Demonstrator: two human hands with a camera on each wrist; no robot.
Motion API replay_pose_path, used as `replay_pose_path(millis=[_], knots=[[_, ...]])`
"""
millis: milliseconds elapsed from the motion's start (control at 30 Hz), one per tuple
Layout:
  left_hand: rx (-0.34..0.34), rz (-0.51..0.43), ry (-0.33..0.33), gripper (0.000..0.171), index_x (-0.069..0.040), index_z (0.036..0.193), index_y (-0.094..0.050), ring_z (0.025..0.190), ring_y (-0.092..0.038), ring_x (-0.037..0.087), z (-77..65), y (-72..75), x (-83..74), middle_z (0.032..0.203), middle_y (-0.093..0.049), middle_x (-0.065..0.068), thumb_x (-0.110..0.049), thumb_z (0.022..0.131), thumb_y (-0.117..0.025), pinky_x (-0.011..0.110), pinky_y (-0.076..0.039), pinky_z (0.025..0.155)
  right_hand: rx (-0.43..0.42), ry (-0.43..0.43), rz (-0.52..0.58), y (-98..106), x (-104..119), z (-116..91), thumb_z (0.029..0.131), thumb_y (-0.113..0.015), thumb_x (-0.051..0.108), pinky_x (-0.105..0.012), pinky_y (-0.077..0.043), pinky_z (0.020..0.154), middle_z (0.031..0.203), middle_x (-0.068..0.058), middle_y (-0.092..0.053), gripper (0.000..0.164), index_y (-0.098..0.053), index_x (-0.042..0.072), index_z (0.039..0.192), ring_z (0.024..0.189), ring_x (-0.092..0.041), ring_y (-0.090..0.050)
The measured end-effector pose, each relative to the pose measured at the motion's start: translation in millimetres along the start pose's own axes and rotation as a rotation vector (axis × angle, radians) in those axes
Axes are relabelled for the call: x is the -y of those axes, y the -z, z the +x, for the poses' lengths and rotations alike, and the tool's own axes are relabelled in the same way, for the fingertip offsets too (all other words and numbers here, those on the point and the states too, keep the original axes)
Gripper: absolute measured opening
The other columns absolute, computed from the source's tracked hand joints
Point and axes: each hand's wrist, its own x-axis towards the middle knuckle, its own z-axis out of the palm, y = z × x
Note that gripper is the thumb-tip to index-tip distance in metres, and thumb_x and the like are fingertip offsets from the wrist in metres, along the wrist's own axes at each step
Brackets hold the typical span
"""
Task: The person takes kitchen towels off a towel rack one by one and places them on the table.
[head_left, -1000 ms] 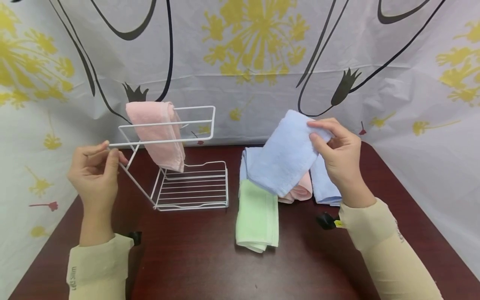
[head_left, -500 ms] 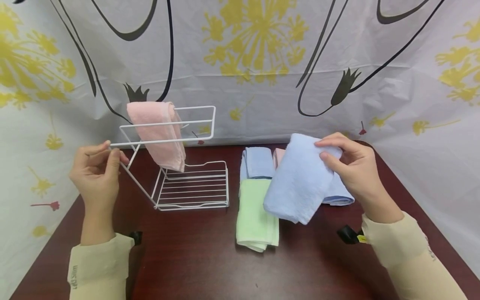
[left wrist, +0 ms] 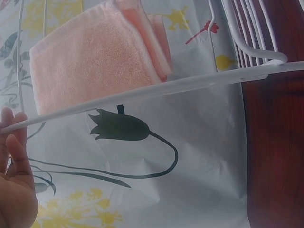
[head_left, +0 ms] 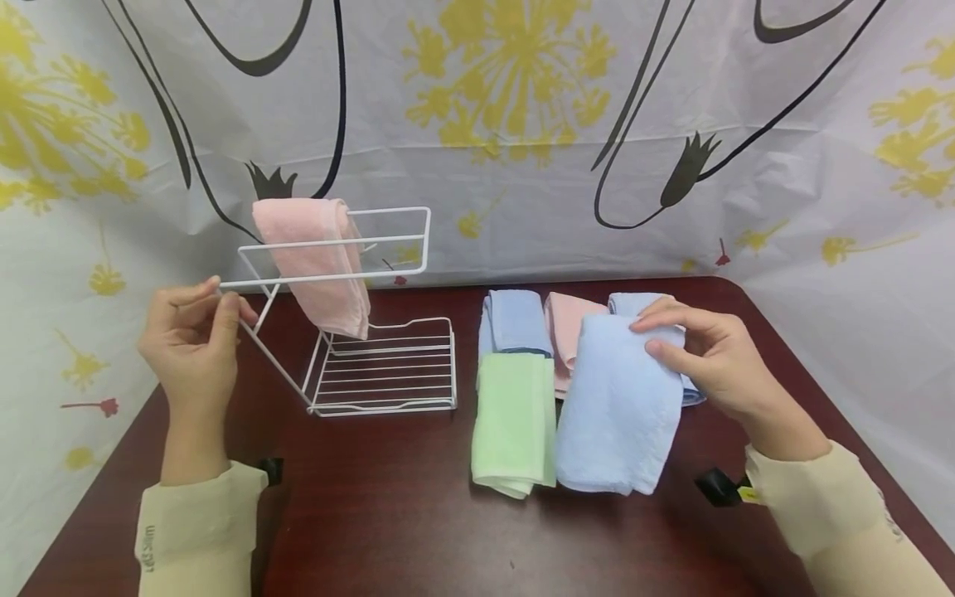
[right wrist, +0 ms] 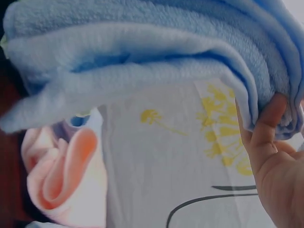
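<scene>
My left hand (head_left: 196, 332) pinches the near top corner of a white wire rack (head_left: 321, 279). Over the rack's back top bar hangs a folded pink towel (head_left: 317, 265), which the left wrist view shows close up. A folded light blue towel (head_left: 621, 406) is held by its upper right corner between thumb and fingers of my right hand (head_left: 697, 352). Its lower end comes down close over the table, just right of a folded green towel (head_left: 513, 423). In the right wrist view the blue towel (right wrist: 142, 52) shows its stacked layers, gripped at the fold.
Behind the green towel lies another folded blue towel (head_left: 516, 322). A pink towel (head_left: 569, 319) sits beside it, and one more blue towel (head_left: 630, 303) is partly hidden behind the held one. A patterned curtain (head_left: 477, 199) rises at the table's back edge.
My right hand has lowered the blue towel toward me and to the right, from over the back towels to beside the green one. The left hand has stayed on the rack.
</scene>
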Motion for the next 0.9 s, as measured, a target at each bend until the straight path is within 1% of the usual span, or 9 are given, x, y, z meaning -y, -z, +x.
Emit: replay_pose_path(millis=[67, 133, 200, 233, 367, 500, 600, 733, 900], knots=[[0.0, -0.003, -0.001, 0.018, 0.016, 0.102, -0.06, 0.059, -0.065, 0.014, 0.2, -0.6, 0.0, 0.071, -0.073, 0.006, 0.015, 0.085, -0.062, 0.014, -0.038, 0.047, 0.028, -0.049, 0.0, 2.6, -1.5, -3.5, 0.081, -0.053, -0.029, -0.022, -0.051, 0.071, 0.107, -0.007, -0.069, 0.039, -0.072, -0.005, 0.105, 0.107, -0.017, -0.059], [-0.001, 0.001, -0.002, 0.018, 0.016, 0.102, -0.06, 0.058, -0.064, 0.014, 0.5, -1.3, -0.1, 0.071, -0.073, 0.006, 0.015, 0.085, -0.062, 0.014, -0.038, 0.047, 0.054, -0.101, -0.019, 4.7, -2.3, -6.6, 0.083, -0.054, -0.027, -0.021, -0.051, 0.068, 0.108, -0.003, -0.068, 0.04, -0.073, 0.0, 0.106, 0.106, -0.015, -0.058], [-0.003, 0.005, -0.004, 0.018, 0.016, 0.102, -0.06, 0.058, -0.064, 0.014, 1.1, -1.9, -0.4, 0.071, -0.073, 0.006, 0.015, 0.085, -0.062, 0.014, -0.038, 0.047, 0.079, -0.138, -0.054, 5.6, -3.0, -8.9, 0.083, -0.055, -0.025, -0.021, -0.051, 0.067, 0.108, 0.001, -0.068, 0.04, -0.073, 0.002, 0.106, 0.105, -0.013, -0.058], [-0.005, 0.007, -0.004, 0.018, 0.016, 0.103, -0.06, 0.058, -0.064, 0.014, 1.4, -2.2, -0.5, 0.071, -0.073, 0.006, 0.015, 0.085, -0.063, 0.014, -0.038, 0.047, 0.097, -0.137, -0.057, 5.6, -4.2, -9.6, 0.083, -0.055, -0.025, -0.022, -0.05, 0.067, 0.108, 0.001, -0.068, 0.04, -0.073, 0.001, 0.107, 0.104, -0.013, -0.058], [-0.007, 0.019, -0.008, 0.018, 0.016, 0.103, -0.06, 0.058, -0.064, 0.013, 2.6, -2.5, -0.9, 0.07, -0.073, 0.006, 0.015, 0.085, -0.063, 0.014, -0.037, 0.047, 0.157, -0.146, -0.082, 3.0, -10.3, -11.6, 0.084, -0.055, -0.024, -0.025, -0.047, 0.071, 0.105, 0.003, -0.069, 0.037, -0.072, 0.0, 0.107, 0.103, -0.012, -0.057], [-0.006, 0.017, -0.009, 0.018, 0.016, 0.102, -0.06, 0.058, -0.064, 0.013, 2.7, -2.8, -0.7, 0.07, -0.073, 0.006, 0.015, 0.085, -0.062, 0.014, -0.037, 0.047, 0.193, -0.18, -0.111, 0.8, -18.7, -15.0, 0.086, -0.056, -0.021, -0.028, -0.045, 0.07, 0.104, 0.003, -0.068, 0.034, -0.071, 0.0, 0.108, 0.102, -0.012, -0.056], [-0.005, 0.005, -0.007, 0.018, 0.016, 0.103, -0.06, 0.058, -0.065, 0.014, 1.9, -2.8, -0.6, 0.071, -0.073, 0.006, 0.015, 0.085, -0.063, 0.014, -0.037, 0.047, 0.191, -0.196, -0.129, 0.6, -24.4, -16.8, 0.087, -0.057, -0.019, -0.028, -0.045, 0.069, 0.105, 0.003, -0.067, 0.033, -0.071, 0.001, 0.108, 0.101, -0.012, -0.055], [-0.004, 0.016, -0.002, 0.018, 0.015, 0.103, -0.06, 0.059, -0.065, 0.013, 1.1, -1.6, 0.1, 0.071, -0.073, 0.006, 0.014, 0.085, -0.063, 0.014, -0.037, 0.047, 0.175, -0.201, -0.129, 2.4, -30.2, -17.0, 0.088, -0.057, -0.018, -0.026, -0.044, 0.068, 0.106, 0.004, -0.068, 0.032, -0.071, 0.002, 0.109, 0.103, -0.01, -0.055], [-0.003, 0.018, 0.005, 0.017, 0.015, 0.103, -0.06, 0.059, -0.065, 0.013, 0.0, 0.0, 0.9, 0.072, -0.073, 0.006, 0.014, 0.085, -0.063, 0.014, -0.037, 0.047, 0.169, -0.222, -0.15, 6.8, -38.2, -17.9, 0.089, -0.058, -0.016, -0.027, -0.045, 0.064, 0.107, 0.004, -0.067, 0.029, -0.07, -0.001, 0.111, 0.099, -0.01, -0.055]])
